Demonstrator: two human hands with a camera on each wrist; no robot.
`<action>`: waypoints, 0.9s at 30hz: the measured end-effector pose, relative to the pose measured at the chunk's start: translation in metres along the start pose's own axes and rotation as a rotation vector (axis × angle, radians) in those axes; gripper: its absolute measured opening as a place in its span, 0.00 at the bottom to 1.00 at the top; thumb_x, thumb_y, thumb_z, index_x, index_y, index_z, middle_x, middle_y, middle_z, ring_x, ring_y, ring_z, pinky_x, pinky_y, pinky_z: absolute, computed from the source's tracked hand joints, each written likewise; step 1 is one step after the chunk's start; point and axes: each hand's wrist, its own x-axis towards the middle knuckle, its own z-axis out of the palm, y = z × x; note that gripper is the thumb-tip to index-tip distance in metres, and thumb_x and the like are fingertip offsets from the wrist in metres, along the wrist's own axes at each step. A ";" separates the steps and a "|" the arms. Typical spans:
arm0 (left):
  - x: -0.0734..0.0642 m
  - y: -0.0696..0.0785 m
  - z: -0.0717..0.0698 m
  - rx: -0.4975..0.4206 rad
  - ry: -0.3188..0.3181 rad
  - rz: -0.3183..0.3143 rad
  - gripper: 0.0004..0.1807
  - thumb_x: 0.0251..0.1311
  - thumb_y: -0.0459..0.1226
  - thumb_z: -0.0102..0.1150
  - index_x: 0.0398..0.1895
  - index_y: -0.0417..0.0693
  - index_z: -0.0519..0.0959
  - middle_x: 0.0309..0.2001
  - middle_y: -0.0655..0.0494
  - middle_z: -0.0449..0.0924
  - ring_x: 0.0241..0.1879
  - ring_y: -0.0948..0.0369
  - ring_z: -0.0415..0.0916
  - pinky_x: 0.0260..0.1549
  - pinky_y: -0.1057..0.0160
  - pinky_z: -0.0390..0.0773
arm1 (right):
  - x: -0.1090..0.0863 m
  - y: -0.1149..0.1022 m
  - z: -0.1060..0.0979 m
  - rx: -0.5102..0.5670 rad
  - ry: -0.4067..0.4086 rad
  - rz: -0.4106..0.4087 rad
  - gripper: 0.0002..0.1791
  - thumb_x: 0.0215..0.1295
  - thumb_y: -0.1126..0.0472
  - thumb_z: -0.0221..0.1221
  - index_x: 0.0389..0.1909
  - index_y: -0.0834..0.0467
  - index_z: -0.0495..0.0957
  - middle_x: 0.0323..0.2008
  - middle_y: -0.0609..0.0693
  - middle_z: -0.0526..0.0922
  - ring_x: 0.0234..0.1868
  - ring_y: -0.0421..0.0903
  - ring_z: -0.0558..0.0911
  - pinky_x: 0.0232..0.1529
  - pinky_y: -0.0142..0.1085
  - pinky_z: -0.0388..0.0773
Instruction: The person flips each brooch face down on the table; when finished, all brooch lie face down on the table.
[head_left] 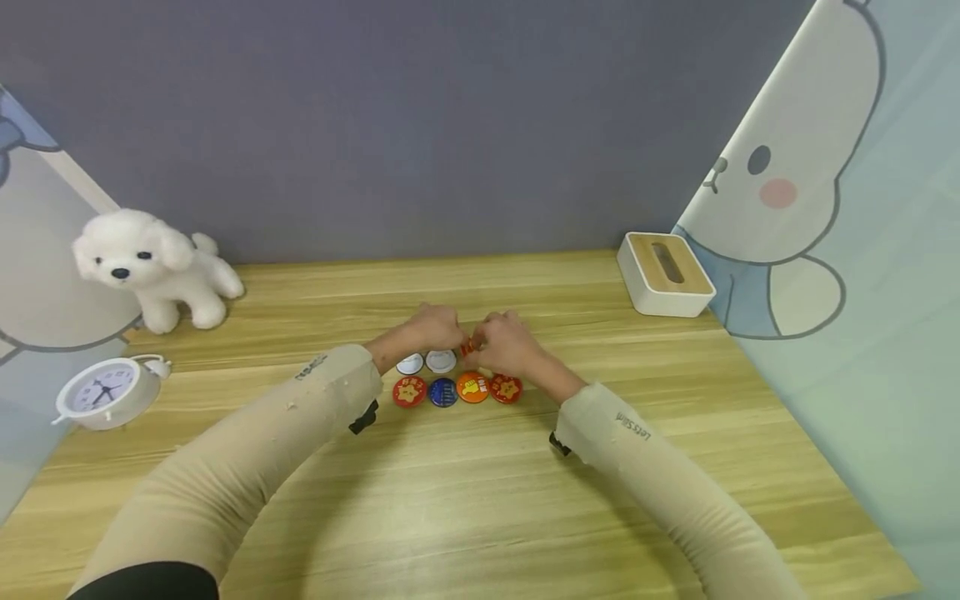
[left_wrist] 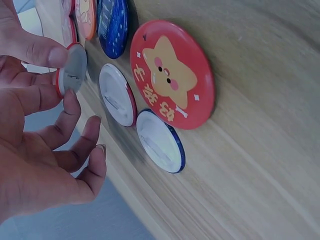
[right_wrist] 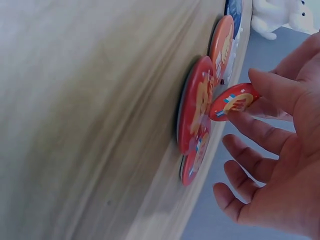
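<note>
Both hands meet over a group of button badges. My left hand point(head_left: 438, 327) and right hand point(head_left: 504, 343) pinch a small red badge point(right_wrist: 235, 101) between them, tilted above the table. Its pale pin back shows in the left wrist view, its printed red front in the right wrist view. Below lies a row: a red star badge point(head_left: 410, 392), a blue badge point(head_left: 442, 392), an orange thumbs-up badge point(head_left: 472, 387) and another red star badge point(head_left: 506, 388). Behind the row, two badges lie pin side up, one red-rimmed point(left_wrist: 117, 95), one blue-rimmed point(left_wrist: 161, 141). Another red badge point(right_wrist: 195, 159) lies behind the right star badge.
A white plush dog point(head_left: 161, 267) and a white alarm clock point(head_left: 108, 393) stand on the left of the wooden table point(head_left: 450, 500). At the back right sits a tissue box point(head_left: 666, 275) with a wooden lid. A grey panel point(head_left: 420, 125) rises behind the table.
</note>
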 end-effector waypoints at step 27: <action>0.003 -0.006 -0.003 0.048 0.042 0.105 0.14 0.67 0.40 0.55 0.48 0.43 0.83 0.48 0.49 0.86 0.42 0.54 0.80 0.55 0.48 0.74 | 0.004 0.009 -0.021 -0.026 0.109 0.014 0.08 0.61 0.60 0.62 0.33 0.59 0.88 0.47 0.57 0.85 0.55 0.59 0.77 0.64 0.54 0.66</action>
